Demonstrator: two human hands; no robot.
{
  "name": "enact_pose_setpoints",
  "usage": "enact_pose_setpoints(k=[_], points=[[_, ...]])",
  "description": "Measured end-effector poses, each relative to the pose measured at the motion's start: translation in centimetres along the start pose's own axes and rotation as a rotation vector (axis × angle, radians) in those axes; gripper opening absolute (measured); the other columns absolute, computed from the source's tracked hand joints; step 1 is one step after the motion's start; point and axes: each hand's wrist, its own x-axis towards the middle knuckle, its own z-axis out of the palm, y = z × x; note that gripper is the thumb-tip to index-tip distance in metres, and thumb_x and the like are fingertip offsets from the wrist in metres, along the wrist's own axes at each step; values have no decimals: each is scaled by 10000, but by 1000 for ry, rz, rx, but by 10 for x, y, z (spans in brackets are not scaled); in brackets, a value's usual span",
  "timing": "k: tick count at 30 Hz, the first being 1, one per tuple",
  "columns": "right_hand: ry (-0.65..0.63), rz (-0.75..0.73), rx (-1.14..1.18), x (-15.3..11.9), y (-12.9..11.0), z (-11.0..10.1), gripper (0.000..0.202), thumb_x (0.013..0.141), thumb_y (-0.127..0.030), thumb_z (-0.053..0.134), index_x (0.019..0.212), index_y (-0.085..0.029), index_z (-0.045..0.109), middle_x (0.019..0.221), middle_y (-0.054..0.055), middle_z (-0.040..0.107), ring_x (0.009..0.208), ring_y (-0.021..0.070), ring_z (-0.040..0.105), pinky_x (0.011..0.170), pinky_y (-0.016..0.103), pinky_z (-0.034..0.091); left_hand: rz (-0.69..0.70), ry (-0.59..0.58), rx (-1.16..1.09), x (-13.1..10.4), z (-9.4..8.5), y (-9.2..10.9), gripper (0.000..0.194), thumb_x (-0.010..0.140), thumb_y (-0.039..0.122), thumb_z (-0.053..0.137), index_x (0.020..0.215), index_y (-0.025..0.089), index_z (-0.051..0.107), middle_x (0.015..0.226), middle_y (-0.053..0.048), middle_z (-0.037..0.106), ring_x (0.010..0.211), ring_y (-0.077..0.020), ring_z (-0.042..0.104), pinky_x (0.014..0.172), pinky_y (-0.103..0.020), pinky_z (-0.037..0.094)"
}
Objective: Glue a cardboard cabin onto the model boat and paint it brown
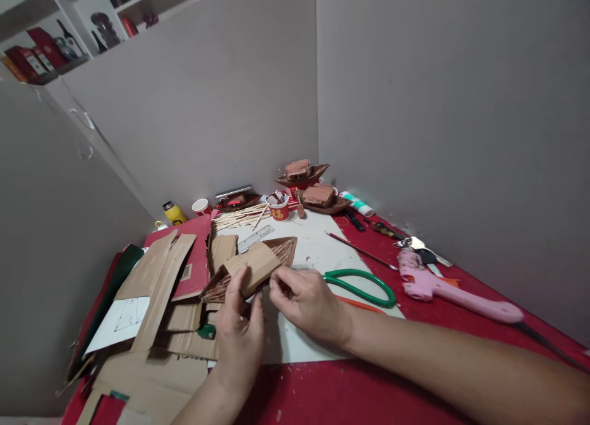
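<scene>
A small brown model boat (283, 249) with a bent cardboard piece (259, 262) over its middle is near the centre of the table. My left hand (239, 320) grips the near left side of this cardboard, thumb and fingers pressed round its edge. Close to the right edge of the cardboard, my right hand (302, 299) has its fingers pinched together; whatever they hold is hidden. Green-handled scissors (359, 285) lie just right of my right hand.
Cardboard sheets (159, 290) pile up at the left. Sticks (242, 218), a red cup (278, 206) and finished model boats (320, 196) stand at the back. A pencil (362, 250) and a pink glue gun (461, 295) lie right, on the red table (369, 391).
</scene>
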Motion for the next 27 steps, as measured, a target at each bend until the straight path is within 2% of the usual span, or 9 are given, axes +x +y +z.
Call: enact_pose_setpoints(k=[4, 8, 11, 14, 16, 20, 22, 24, 27], points=[[6, -129, -51, -1, 3, -3, 237, 888, -157, 412, 664, -217, 464, 552, 9, 561, 509, 141, 512, 544, 282, 305, -93, 17, -100, 0, 0, 4, 456, 862, 258, 612, 1310, 259, 525, 1296, -99, 620, 1081, -232, 659, 785, -312, 597], [11, -187, -82, -3, 5, -3, 249, 910, -143, 392, 686, -213, 474, 571, 12, 570, 509, 137, 510, 544, 280, 308, -121, 38, -151, 1, 0, 6, 437, 859, 280, 623, 1287, 258, 539, 1286, -101, 619, 994, -211, 684, 733, -286, 594], [-15, -233, -110, -5, 7, 2, 243, 903, -137, 417, 680, -207, 483, 564, 19, 575, 504, 145, 511, 538, 292, 299, -162, 50, -174, 1, -1, 8, 449, 851, 291, 637, 1287, 251, 541, 1180, -98, 665, 789, -171, 696, 599, -251, 575], [-47, -281, -127, -6, 9, 4, 236, 883, -123, 437, 670, -204, 497, 529, 17, 564, 471, 153, 490, 515, 303, 288, -206, 59, -198, 0, -4, 12, 473, 845, 299, 644, 1300, 243, 529, 1040, -80, 701, 596, -120, 634, 491, -218, 522], [-74, -339, -115, -5, 8, 0, 255, 891, -133, 435, 656, -209, 499, 519, 10, 557, 455, 147, 476, 501, 301, 294, -227, 55, -210, 0, -6, 14, 487, 846, 302, 643, 1312, 244, 516, 1001, -72, 706, 535, -100, 596, 460, -205, 497], [-181, -570, -52, -5, -4, -15, 286, 916, -193, 452, 638, -229, 510, 526, 4, 569, 476, 145, 510, 496, 305, 326, -236, 57, -234, 6, -9, 12, 498, 841, 306, 649, 1315, 239, 510, 1118, -101, 682, 618, -116, 644, 497, -203, 512], [-218, -647, 13, -5, -10, -23, 200, 897, -162, 446, 749, -231, 561, 571, 16, 612, 507, 155, 548, 494, 306, 358, -230, 64, -242, 11, -11, 8, 484, 839, 300, 652, 1300, 240, 516, 1218, -113, 644, 744, -140, 682, 587, -215, 547], [-115, -630, 117, -3, -14, -28, 187, 856, -100, 455, 954, -205, 575, 678, 38, 668, 579, 164, 604, 529, 290, 431, -218, 47, -230, 13, -13, 3, 464, 852, 289, 637, 1296, 246, 512, 1270, -112, 617, 781, -140, 688, 633, -223, 557], [199, -411, 202, 4, -14, -35, 292, 828, -49, 513, 1083, -190, 540, 813, 41, 685, 709, 157, 650, 654, 266, 514, -161, 7, -173, 11, -17, -4, 457, 874, 260, 606, 1315, 256, 485, 1315, -120, 585, 751, -127, 684, 626, -225, 552]])
